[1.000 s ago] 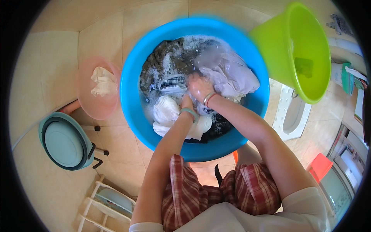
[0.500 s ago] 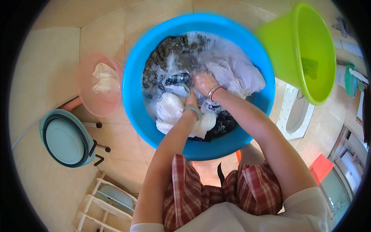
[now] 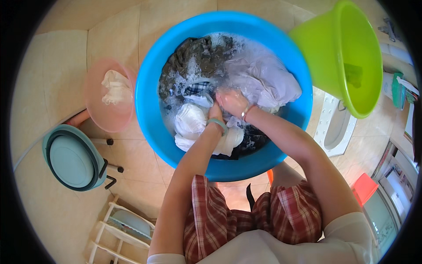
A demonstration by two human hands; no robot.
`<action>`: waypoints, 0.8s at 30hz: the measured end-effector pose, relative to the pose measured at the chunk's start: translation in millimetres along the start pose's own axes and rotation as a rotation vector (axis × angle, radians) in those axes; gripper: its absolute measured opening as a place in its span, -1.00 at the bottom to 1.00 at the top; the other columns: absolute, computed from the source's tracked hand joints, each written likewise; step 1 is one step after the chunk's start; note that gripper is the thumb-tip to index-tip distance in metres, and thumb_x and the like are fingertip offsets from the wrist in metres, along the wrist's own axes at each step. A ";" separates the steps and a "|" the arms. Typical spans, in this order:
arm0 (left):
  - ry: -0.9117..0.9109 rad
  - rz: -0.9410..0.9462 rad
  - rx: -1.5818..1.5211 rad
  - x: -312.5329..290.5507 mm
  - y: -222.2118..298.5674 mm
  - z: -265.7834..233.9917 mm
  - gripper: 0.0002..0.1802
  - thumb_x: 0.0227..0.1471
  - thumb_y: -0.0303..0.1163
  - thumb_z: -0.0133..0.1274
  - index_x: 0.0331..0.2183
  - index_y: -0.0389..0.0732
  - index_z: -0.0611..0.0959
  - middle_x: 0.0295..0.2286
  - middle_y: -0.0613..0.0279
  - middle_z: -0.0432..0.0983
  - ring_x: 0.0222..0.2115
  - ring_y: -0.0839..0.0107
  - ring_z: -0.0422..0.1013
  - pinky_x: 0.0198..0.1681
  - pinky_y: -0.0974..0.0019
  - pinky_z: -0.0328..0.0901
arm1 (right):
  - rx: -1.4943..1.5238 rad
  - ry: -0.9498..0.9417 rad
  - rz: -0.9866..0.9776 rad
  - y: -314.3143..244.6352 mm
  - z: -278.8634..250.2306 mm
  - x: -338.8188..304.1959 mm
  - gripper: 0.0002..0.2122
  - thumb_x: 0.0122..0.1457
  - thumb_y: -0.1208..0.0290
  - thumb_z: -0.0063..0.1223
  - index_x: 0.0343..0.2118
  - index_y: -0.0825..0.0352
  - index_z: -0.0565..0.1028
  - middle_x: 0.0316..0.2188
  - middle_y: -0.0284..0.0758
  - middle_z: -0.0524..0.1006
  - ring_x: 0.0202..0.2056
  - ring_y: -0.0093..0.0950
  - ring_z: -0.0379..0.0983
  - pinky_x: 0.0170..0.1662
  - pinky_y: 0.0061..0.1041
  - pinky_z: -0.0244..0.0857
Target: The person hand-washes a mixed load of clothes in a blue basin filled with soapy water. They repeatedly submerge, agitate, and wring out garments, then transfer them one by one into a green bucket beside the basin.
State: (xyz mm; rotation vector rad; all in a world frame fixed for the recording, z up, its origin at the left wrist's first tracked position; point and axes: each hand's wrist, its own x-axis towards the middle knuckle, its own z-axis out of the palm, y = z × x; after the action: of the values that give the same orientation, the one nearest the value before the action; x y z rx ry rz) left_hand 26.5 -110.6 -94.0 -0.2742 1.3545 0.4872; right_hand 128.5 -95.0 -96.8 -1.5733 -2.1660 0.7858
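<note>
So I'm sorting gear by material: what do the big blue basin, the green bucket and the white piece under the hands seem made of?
Blue basin: likely moulded plastic, smooth with a slight sheen, uniform colour, rounded rim. Green bucket: also plastic by its look, glossy and thin-walled, light glowing through the side. White piece: woven fabric, wet and crumpled in soapy water; the fibre cannot be told. Left hand and right hand press on the laundry.

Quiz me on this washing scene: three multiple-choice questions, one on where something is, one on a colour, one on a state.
1. Where is the pink basin?
A. left of the blue tub
B. inside it
C. on the person's lap

2. What colour is the tilted bucket?
A. red
B. green
C. black

3. The water in the tub is
A. clear
B. frozen
C. sudsy

Answers: 1 A, it sits on the floor at the tub's left. 2 B, bright green at upper right. 3 C, foam surrounds the clothes that the left hand and right hand grip.
</note>
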 end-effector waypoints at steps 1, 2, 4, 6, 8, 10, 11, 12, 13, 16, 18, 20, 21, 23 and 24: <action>0.020 0.037 0.003 8.9 -0.9 -4.8 -0.36 0.15 0.13 -0.10 0.05 -0.16 0.47 -0.01 0.20 0.45 -0.05 0.18 0.42 0.01 0.05 0.33 | 0.025 0.024 -0.007 8.7 3.0 10.6 -0.89 0.12 0.40 -0.05 -0.39 0.32 0.46 -0.48 -0.15 0.51 -0.41 -0.19 0.51 -0.33 -0.24 0.40; 0.038 0.058 -0.002 15.8 3.3 -9.2 -0.37 0.15 0.12 -0.10 0.05 -0.16 0.47 -0.01 0.19 0.45 -0.05 0.18 0.42 0.01 0.06 0.33 | -0.017 -0.017 0.030 2.8 -1.5 23.4 -0.90 0.10 0.42 -0.05 -0.38 0.32 0.47 -0.48 -0.15 0.51 -0.39 -0.17 0.51 -0.31 -0.22 0.39; 0.072 0.072 -0.008 21.4 3.8 -13.0 -0.39 0.16 0.10 -0.09 0.04 -0.17 0.47 -0.02 0.17 0.45 -0.06 0.19 0.43 0.00 0.06 0.34 | -0.105 -0.113 0.129 -4.4 -9.8 34.8 -0.90 0.07 0.46 -0.06 -0.37 0.32 0.47 -0.49 -0.16 0.50 -0.36 -0.14 0.52 -0.25 -0.17 0.39; 0.045 0.049 0.045 18.8 -0.5 -15.3 -0.39 0.16 0.13 -0.13 0.03 -0.14 0.48 -0.05 0.18 0.47 -0.10 0.18 0.43 -0.02 0.06 0.34 | -0.219 -0.101 0.180 -12.8 -14.6 24.0 -0.90 0.07 0.43 -0.04 -0.39 0.30 0.47 -0.39 -0.17 0.51 -0.38 -0.24 0.54 -0.42 -0.27 0.41; -0.037 0.030 0.048 7.3 9.3 -28.7 -0.39 0.17 0.15 -0.17 0.02 -0.12 0.49 -0.09 0.17 0.48 -0.13 0.17 0.43 -0.03 0.05 0.34 | -0.260 -0.079 0.175 -58.8 -26.8 -2.0 -0.90 0.07 0.39 -0.01 -0.39 0.27 0.47 -0.35 -0.20 0.50 -0.40 -0.31 0.54 -0.52 -0.32 0.40; -0.229 -0.031 0.023 -5.4 9.8 -33.6 -0.39 0.18 0.17 -0.22 -0.01 -0.11 0.50 -0.14 0.17 0.49 -0.16 0.18 0.42 -0.04 0.04 0.33 | -0.215 0.108 -0.243 -85.0 -33.4 -47.9 -0.92 0.12 0.36 -0.01 -0.38 0.22 0.44 -0.37 -0.31 0.46 -0.53 -0.36 0.50 -0.62 -0.40 0.35; -0.330 -0.059 0.014 -5.3 8.7 -31.7 -0.39 0.19 0.19 -0.25 -0.03 -0.11 0.51 -0.16 0.16 0.50 -0.18 0.18 0.41 -0.04 0.04 0.32 | -0.167 0.068 -0.195 -84.4 -34.2 -53.0 -0.93 0.12 0.36 -0.02 -0.38 0.21 0.44 -0.38 -0.31 0.46 -0.54 -0.37 0.49 -0.62 -0.41 0.35; -0.423 -0.074 -0.044 -1.6 6.1 -29.4 -0.38 0.19 0.19 -0.25 -0.03 -0.11 0.51 -0.17 0.16 0.50 -0.17 0.18 0.41 -0.03 0.04 0.31 | -0.116 0.027 -0.148 -82.5 -32.4 -57.1 -0.94 0.13 0.37 -0.03 -0.39 0.20 0.45 -0.38 -0.31 0.46 -0.55 -0.38 0.48 -0.62 -0.41 0.35; -0.507 -0.076 -0.097 6.4 6.9 -33.8 -0.37 0.19 0.19 -0.25 -0.04 -0.12 0.52 -0.17 0.17 0.50 -0.17 0.19 0.41 -0.02 0.05 0.31 | -0.055 -0.006 -0.108 -82.8 -29.4 -55.1 -0.95 0.13 0.37 -0.03 -0.39 0.18 0.45 -0.38 -0.31 0.46 -0.56 -0.40 0.47 -0.62 -0.41 0.35; -0.270 -0.033 -0.102 33.9 -6.9 -55.9 -0.38 0.18 0.17 -0.24 -0.04 -0.13 0.53 -0.13 0.20 0.50 -0.13 0.20 0.42 0.00 0.06 0.31 | -0.048 -0.002 -0.085 -46.9 -12.5 -16.7 -0.93 0.09 0.40 -0.03 -0.47 0.22 0.48 -0.42 -0.20 0.51 -0.49 -0.31 0.49 -0.57 -0.33 0.35; -0.011 0.029 -0.036 50.4 -11.8 -34.3 -0.40 0.18 0.14 -0.23 -0.03 -0.13 0.54 -0.09 0.23 0.51 -0.09 0.20 0.43 0.01 0.06 0.31 | -0.022 -0.105 0.102 -4.2 -1.8 12.8 -0.92 0.06 0.43 -0.03 -0.48 0.27 0.48 -0.46 -0.13 0.53 -0.43 -0.20 0.50 -0.49 -0.25 0.37; 0.066 0.043 -0.025 21.9 0.3 -10.5 -0.41 0.17 0.13 -0.21 -0.04 -0.13 0.55 -0.05 0.24 0.49 -0.05 0.25 0.42 0.03 0.08 0.31 | -0.007 -0.110 0.084 4.0 -10.1 30.0 -0.93 0.05 0.45 -0.02 -0.46 0.31 0.48 -0.49 -0.09 0.53 -0.40 -0.14 0.51 -0.43 -0.23 0.38; 0.056 0.076 -0.001 45.6 -5.5 -18.7 -0.40 0.17 0.14 -0.20 -0.04 -0.13 0.55 -0.05 0.24 0.49 -0.05 0.25 0.42 0.03 0.08 0.31 | -0.043 -0.107 0.076 7.8 -16.7 33.9 -0.93 0.05 0.45 -0.02 -0.45 0.31 0.48 -0.49 -0.09 0.54 -0.38 -0.14 0.52 -0.43 -0.24 0.40; 0.055 -0.006 0.014 34.8 -3.0 -16.6 -0.39 0.16 0.17 -0.20 -0.04 -0.11 0.55 -0.04 0.22 0.48 -0.04 0.25 0.41 0.03 0.08 0.30 | -0.047 -0.107 0.200 -0.3 -16.2 29.4 -0.89 0.08 0.41 0.00 -0.38 0.32 0.47 -0.42 -0.08 0.54 -0.39 -0.16 0.53 -0.40 -0.29 0.42; 0.011 -0.007 0.041 39.4 -7.8 -19.3 -0.39 0.16 0.17 -0.20 -0.03 -0.11 0.55 -0.04 0.20 0.48 -0.04 0.23 0.41 0.04 0.08 0.30 | -0.091 -0.042 0.202 -6.7 -18.3 16.2 -0.88 0.11 0.38 -0.01 -0.38 0.31 0.45 -0.40 -0.14 0.52 -0.42 -0.18 0.51 -0.42 -0.28 0.40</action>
State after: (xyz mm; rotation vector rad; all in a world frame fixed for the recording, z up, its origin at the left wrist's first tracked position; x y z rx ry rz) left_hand 18.9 -119.4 -137.0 -0.2485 1.3719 0.4524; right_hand 128.8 -77.1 -79.0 -1.8599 -2.1221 0.7957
